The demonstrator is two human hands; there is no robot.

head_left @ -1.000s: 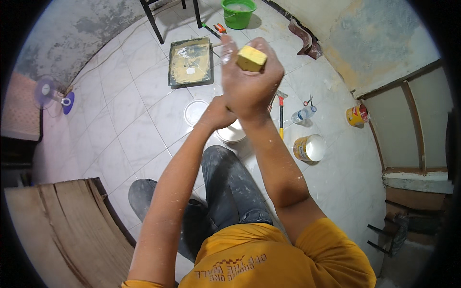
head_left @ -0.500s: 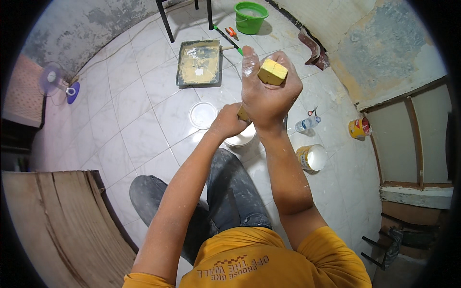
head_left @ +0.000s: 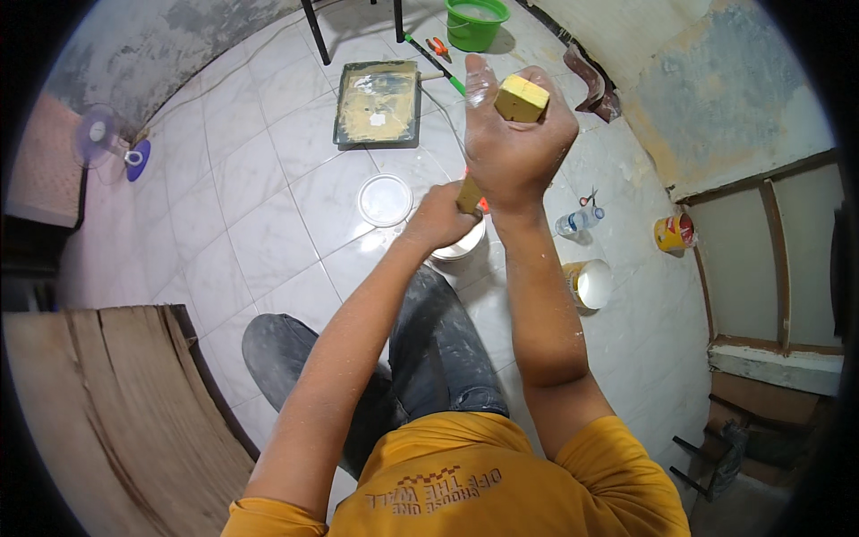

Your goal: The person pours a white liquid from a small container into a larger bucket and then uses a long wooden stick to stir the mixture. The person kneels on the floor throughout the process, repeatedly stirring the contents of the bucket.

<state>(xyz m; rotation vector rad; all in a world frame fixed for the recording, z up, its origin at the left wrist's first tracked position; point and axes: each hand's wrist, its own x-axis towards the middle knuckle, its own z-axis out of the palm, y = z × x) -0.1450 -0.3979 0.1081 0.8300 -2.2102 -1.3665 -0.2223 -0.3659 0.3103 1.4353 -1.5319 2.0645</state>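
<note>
Both of my hands grip one yellow wooden stick that stands tilted over a white tub between my knees and the tray. My right hand is wrapped round the upper end, thumb up, with the squared tip poking out of the fist. Lower down, my left hand closes on the shaft just above the tub's rim. White residue marks the right thumb. The stick's bottom end is hidden behind my hands, and so is most of the tub. A small orange-red part shows beside the shaft. A round white lid lies left of the tub.
Ahead lie a smeared paint tray, pliers and a green bucket. To the right are a plastic bottle, scissors, a white-topped can and a yellow can. A fan and wooden board are left.
The view has shifted slightly. Both hands keep their grip on the stick, which now shows more of its length between them. The orange-red part beside the shaft has come into sight.
</note>
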